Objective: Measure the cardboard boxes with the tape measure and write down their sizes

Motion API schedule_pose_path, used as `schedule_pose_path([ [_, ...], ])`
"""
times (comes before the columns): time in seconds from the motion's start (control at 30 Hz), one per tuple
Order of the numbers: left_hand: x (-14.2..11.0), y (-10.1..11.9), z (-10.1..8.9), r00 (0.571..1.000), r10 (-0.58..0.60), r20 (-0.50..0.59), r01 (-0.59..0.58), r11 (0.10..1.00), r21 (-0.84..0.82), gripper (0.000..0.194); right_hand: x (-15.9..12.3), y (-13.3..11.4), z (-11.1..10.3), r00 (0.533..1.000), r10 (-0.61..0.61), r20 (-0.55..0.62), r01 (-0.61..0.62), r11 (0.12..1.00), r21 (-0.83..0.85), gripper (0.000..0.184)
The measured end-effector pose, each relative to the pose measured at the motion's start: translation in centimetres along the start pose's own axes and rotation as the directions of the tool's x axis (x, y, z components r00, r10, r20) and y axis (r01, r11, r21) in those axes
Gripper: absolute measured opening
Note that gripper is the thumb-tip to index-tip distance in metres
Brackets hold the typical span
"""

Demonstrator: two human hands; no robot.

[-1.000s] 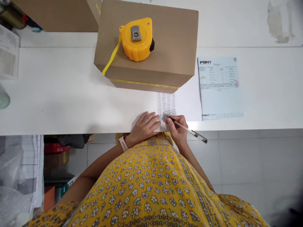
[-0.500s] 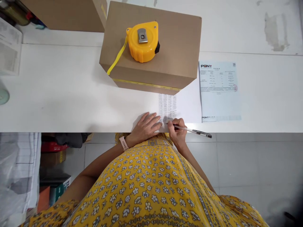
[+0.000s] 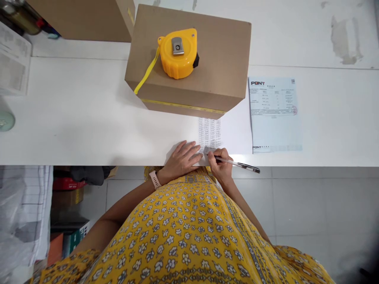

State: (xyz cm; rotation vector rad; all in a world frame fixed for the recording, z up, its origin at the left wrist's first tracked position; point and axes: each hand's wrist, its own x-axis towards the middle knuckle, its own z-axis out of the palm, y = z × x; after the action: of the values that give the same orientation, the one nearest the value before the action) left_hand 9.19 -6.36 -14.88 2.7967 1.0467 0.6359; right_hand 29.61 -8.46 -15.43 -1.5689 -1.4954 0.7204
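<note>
My right hand [image 3: 220, 163] is closed around a pen [image 3: 239, 164], with the tip resting on a white sheet printed with columns of small figures [image 3: 209, 132]. Spread flat on the sheet's near left part, my left hand [image 3: 180, 157] presses it onto the white table [image 3: 74, 118] at the front edge. A pale watch is on that wrist. Just beyond the sheet a brown cardboard box [image 3: 219, 67] stands on the table, covering the sheet's far end. A yellow tape measure [image 3: 177, 51] lies on the box, its yellow strap hanging over the left side.
A pale blue printed form [image 3: 274, 114] lies to the right of the sheet. Another cardboard box [image 3: 79, 17] stands at the back left, with papers [image 3: 13, 67] and a round green thing [image 3: 5, 120] at the left edge. Boxes and bags sit below the table at left.
The pen tip has shifted slightly down the sheet toward me, and the pen now lies flatter. The left hand stays flat on the paper; the view shifted a little.
</note>
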Motion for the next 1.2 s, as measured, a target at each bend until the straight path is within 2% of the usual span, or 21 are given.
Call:
schedule_pose_path([
  [0.37, 0.01, 0.00, 0.11, 1.000, -0.006, -0.001, 0.006, 1.000, 0.021, 0.047, -0.15, 0.26, 0.13, 1.000, -0.002, -0.002, 0.002, 0.999, 0.047, 0.021],
  [0.57, 0.18, -0.01, -0.05, 0.999, 0.013, -0.044, -0.012, 1.000, 0.029, 0.046, -0.19, 0.24, 0.16, 1.000, -0.007, -0.030, 0.011, 0.992, 0.123, 0.020],
  [0.93, 0.13, -0.01, 0.11, 0.999, 0.011, -0.046, -0.009, 0.999, 0.034, 0.045, 0.04, 0.36, 0.22, 0.996, -0.076, -0.050, 0.078, 0.996, 0.044, 0.020],
  [1.2, 0.13, -0.02, 0.16, 0.999, 0.006, -0.041, -0.005, 1.000, 0.018, 0.044, 0.11, -0.01, 0.01, 0.998, -0.053, -0.030, 0.055, 0.996, 0.075, 0.021],
])
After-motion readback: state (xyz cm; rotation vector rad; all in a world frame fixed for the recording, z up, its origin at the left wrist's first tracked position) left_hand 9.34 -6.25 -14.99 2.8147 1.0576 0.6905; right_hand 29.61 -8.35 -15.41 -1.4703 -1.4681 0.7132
